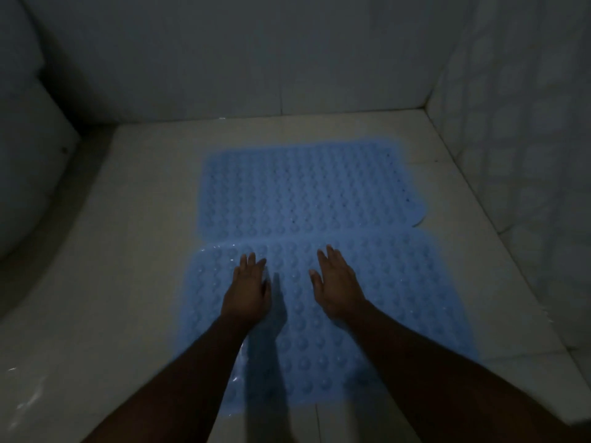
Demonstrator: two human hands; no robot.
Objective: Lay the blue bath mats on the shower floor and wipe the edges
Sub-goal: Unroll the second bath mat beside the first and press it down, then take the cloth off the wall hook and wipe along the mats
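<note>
Two blue bubbled bath mats lie flat on the pale shower floor [144, 238], one behind the other. The far mat [300, 187] reaches toward the back wall. The near mat [399, 298] slightly overlaps the far mat's front edge. My left hand [248, 289] rests palm down on the near mat, left of its middle, fingers straight. My right hand [337, 282] lies flat on the same mat just to the right, fingers spread and pointing at the far mat. Neither hand holds anything. The light is dim.
A tiled back wall [256, 59] and a patterned right wall [518, 139] close the corner behind the mats. A white curved fixture [28, 139] stands at the left. Wet shine shows on the floor at the lower left [28, 398].
</note>
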